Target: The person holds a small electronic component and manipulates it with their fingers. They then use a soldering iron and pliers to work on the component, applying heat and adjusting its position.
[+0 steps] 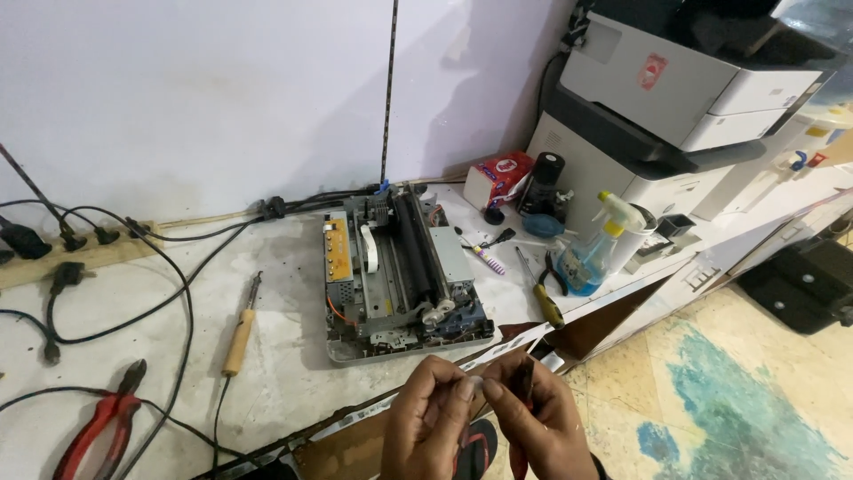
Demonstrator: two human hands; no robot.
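Small dark part [526, 378], thin and light by our reading, sits pinched between our two hands below the tabletop [284, 373] edge; we judge it best held by its edges. Our right hand [538, 418] closes on it, our left hand [431, 418] fingertips meeting it, near the opened printer [400, 276].

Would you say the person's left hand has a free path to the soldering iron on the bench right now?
Probably not at once: the left hand, with the right hand, pinches a small dark part. Otherwise the bench toward the soldering iron looks unobstructed.
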